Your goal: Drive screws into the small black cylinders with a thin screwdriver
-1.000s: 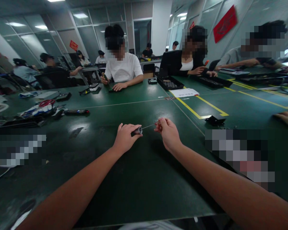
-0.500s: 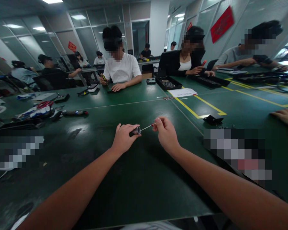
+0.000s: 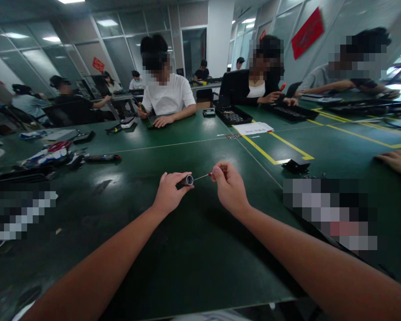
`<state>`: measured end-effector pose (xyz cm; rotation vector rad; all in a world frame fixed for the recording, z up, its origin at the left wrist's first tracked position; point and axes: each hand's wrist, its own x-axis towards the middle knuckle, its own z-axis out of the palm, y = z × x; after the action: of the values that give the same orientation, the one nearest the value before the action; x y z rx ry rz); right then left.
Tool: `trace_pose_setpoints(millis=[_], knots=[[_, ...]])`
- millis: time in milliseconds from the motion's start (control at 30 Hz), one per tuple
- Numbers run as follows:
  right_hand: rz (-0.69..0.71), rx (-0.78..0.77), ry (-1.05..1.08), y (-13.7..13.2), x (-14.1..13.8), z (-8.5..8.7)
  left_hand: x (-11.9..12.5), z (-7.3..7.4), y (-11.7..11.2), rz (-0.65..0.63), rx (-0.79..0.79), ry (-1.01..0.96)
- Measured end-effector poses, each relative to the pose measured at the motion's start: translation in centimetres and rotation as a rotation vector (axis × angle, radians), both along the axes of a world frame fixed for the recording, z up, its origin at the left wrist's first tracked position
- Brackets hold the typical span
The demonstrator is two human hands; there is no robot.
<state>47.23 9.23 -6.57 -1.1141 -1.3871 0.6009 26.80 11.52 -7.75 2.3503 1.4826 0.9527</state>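
Observation:
My left hand (image 3: 169, 196) is closed around a dark screwdriver handle (image 3: 186, 180) whose silver collar points right. A thin metal bit (image 3: 202, 176) with a red band runs from that collar to my right hand (image 3: 229, 187). The right hand pinches the bit's far end between thumb and fingers. Both hands hover low over the dark green table (image 3: 173, 249), a short gap apart, with both forearms reaching in from the bottom edge.
A small black part (image 3: 296, 166) lies right of my hands beside yellow floor-style tape (image 3: 265, 154). Tools and a red-handled item (image 3: 58, 151) clutter the left. Several people sit across; another person's hand (image 3: 396, 160) rests at the right edge. A black tray (image 3: 235, 116) stands far back.
Both hands have drifted slightly up and left in view, keeping their grips on the handle and the bit. The gap between them looks about the same.

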Motion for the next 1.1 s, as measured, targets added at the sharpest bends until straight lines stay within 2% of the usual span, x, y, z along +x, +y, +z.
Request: trace_pose_setpoints(millis=[400, 600, 1100], knots=[[0.072, -0.013, 0.052, 0.09, 0.1, 0.01, 0.01, 0.07, -0.11, -0.011, -0.015, -0.02], [-0.033, -0.009, -0.011, 0.02, 0.32, 0.37, 0.09, 0.19, -0.32, -0.014, -0.006, -0.021], [0.07, 0.012, -0.073, -0.5, 0.23, 0.61, -0.01, -0.05, -0.04, -0.017, -0.016, -0.031]])
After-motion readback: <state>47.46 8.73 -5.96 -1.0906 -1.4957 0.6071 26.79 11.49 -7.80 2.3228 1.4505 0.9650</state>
